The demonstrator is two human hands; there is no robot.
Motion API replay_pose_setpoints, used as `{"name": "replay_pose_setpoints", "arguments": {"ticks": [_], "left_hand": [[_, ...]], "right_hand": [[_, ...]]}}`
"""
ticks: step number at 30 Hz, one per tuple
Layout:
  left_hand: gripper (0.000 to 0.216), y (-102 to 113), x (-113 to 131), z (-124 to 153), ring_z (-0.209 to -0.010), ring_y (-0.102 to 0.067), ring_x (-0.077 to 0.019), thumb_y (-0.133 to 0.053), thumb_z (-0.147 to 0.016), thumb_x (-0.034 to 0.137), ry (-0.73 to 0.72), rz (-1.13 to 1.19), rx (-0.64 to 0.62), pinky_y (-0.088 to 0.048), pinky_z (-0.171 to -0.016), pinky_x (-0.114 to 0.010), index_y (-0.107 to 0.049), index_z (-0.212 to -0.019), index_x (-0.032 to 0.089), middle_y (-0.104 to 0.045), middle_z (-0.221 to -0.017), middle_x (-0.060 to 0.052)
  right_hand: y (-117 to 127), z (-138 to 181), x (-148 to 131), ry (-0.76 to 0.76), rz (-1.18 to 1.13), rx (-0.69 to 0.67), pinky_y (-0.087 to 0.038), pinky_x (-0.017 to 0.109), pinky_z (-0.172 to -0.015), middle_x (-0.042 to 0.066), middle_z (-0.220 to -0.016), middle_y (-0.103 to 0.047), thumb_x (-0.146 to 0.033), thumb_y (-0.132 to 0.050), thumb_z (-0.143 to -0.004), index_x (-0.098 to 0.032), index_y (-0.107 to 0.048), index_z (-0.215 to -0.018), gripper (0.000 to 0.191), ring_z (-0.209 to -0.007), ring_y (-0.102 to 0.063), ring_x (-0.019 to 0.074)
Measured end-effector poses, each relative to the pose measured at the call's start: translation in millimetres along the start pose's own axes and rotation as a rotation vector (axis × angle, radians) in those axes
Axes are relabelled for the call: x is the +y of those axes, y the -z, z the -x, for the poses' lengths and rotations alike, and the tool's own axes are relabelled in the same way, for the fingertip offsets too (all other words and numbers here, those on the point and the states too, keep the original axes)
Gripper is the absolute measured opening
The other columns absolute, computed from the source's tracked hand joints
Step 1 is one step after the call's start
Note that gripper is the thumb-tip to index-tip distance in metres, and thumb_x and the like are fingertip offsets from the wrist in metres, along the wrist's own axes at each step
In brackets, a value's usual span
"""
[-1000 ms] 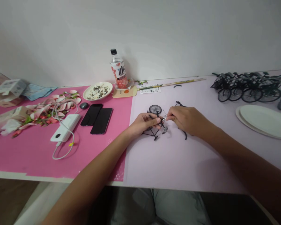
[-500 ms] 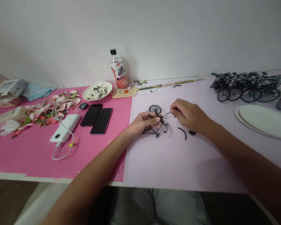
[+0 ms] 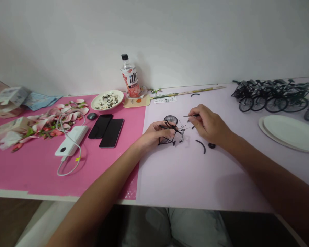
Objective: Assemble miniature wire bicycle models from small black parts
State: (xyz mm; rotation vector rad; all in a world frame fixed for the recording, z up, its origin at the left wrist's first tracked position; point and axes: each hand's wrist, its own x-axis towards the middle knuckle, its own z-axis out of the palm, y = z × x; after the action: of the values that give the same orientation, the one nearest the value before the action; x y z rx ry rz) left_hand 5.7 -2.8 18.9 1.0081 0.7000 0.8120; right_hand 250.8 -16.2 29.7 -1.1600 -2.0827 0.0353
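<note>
My left hand (image 3: 156, 135) is closed round the dark frame of a miniature bicycle (image 3: 172, 142), its silvery handlebar end pointing right. Just to the right, my right hand (image 3: 208, 125) pinches a thin dark rod (image 3: 190, 116) whose tip points left; its exact kind is too small to make out. Beyond the left fingers lies a small spoked wheel (image 3: 170, 119). Thin metal pieces (image 3: 183, 127) rest between the two hands. A curved black strip (image 3: 201, 146) and a small black round part (image 3: 211, 145) lie on the table below my right hand.
Several assembled miniature bicycles (image 3: 270, 97) stand at the right behind stacked white plates (image 3: 290, 132). A drink bottle (image 3: 130, 77), a bowl (image 3: 94, 104) and a long stick (image 3: 190, 91) line the back. Phones (image 3: 112, 133), a power bank (image 3: 71, 140) and petals (image 3: 45, 125) lie left.
My right hand has risen slightly away from the bicycle, and the thin rod in it now shows. My left hand has turned the bicycle frame a little.
</note>
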Motion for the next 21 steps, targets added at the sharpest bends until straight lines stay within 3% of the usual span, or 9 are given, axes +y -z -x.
{"name": "replay_pose_setpoints", "arguments": {"ticks": [3,6,10,14,18,21], "left_hand": [[0.046,-1,2,-1,-0.068,-0.064,-0.0098,-0.097,-0.057,0.027,-0.028,-0.035,0.008,-0.051,-0.074,-0.029,-0.077,-0.097,0.016,-0.074,-0.088,-0.002],[0.042,-7,3,1,-0.072,-0.065,-0.0128,-0.096,-0.06,0.03,-0.162,-0.169,0.075,-0.052,-0.073,-0.03,-0.076,-0.094,0.015,-0.074,-0.09,-0.004],[0.022,-20,4,9,-0.074,-0.063,-0.0139,-0.084,-0.079,0.029,-0.541,-0.515,0.257,-0.05,-0.069,-0.029,-0.077,-0.097,0.017,-0.074,-0.094,-0.008],[0.011,-22,4,15,-0.069,-0.058,-0.0117,-0.07,-0.09,0.021,-0.847,-0.89,0.216,-0.049,-0.066,-0.028,-0.076,-0.099,0.019,-0.073,-0.1,-0.009],[0.015,-16,-2,13,-0.072,-0.061,-0.0128,-0.064,-0.094,0.018,-0.874,-1.06,0.229,-0.052,-0.07,-0.027,-0.072,-0.107,0.02,-0.072,-0.096,-0.007],[0.021,-11,-8,8,-0.073,-0.061,-0.0118,-0.062,-0.093,0.014,-0.902,-1.08,0.244,-0.053,-0.069,-0.027,-0.069,-0.112,0.02,-0.07,-0.107,-0.008]], "right_hand": [[0,-1,-3,-0.012,-0.024,0.002,-0.041,0.029,-0.059,0.002,-0.088,-0.061,-0.033,-0.052,-0.103,-0.022,-0.057,-0.105,0.012,-0.063,-0.051,0.0145],[0,-1,-14,-0.075,-0.137,0.026,-0.038,0.028,-0.057,-0.002,-0.075,-0.052,-0.035,-0.057,-0.101,-0.022,-0.058,-0.1,0.012,-0.059,-0.044,0.0135],[-2,0,-31,-0.197,-0.321,-0.001,-0.038,0.027,-0.056,-0.004,-0.067,-0.044,-0.04,-0.063,-0.099,-0.023,-0.06,-0.093,0.018,-0.059,-0.043,0.0135],[-10,4,-33,-0.254,-0.394,-0.028,-0.036,0.027,-0.054,-0.004,-0.066,-0.047,-0.045,-0.065,-0.099,-0.022,-0.066,-0.099,0.023,-0.057,-0.041,0.0125],[-19,8,-25,-0.233,-0.411,-0.031,-0.037,0.027,-0.052,0.0,-0.071,-0.062,-0.05,-0.065,-0.098,-0.021,-0.073,-0.099,0.03,-0.056,-0.045,0.0125],[-22,8,-22,-0.223,-0.42,-0.049,-0.038,0.027,-0.051,0.002,-0.075,-0.07,-0.049,-0.067,-0.096,-0.021,-0.075,-0.095,0.03,-0.053,-0.046,0.0114]]}}
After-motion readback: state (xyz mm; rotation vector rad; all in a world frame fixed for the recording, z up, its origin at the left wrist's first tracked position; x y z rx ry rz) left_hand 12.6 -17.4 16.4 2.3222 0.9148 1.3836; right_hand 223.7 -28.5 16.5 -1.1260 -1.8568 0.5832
